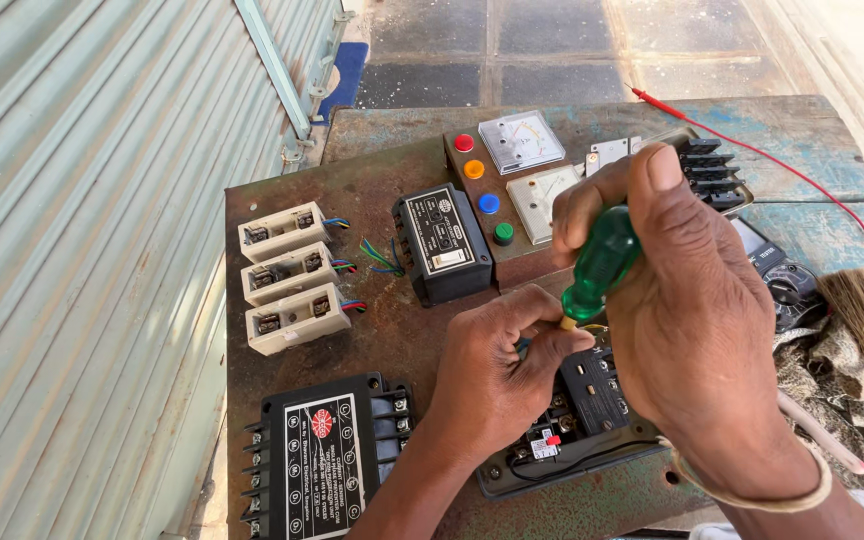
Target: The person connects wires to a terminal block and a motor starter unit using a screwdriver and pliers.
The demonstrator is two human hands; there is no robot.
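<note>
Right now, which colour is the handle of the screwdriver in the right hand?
Translucent green. The screwdriver handle, gripped by the right hand, shows best in the head view.

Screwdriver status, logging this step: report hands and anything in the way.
Right hand grips green screwdriver. Left hand steadies its tip on black unit. Nothing in the way.

On the panel board (372,195), three fuse holders (290,276) lie left of the relay box (444,243), meters (534,165) behind.

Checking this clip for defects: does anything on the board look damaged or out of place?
The metal board is heavily rusted, and short coloured wires beside the small black unit end loose. The right hand holds a green screwdriver.
</note>
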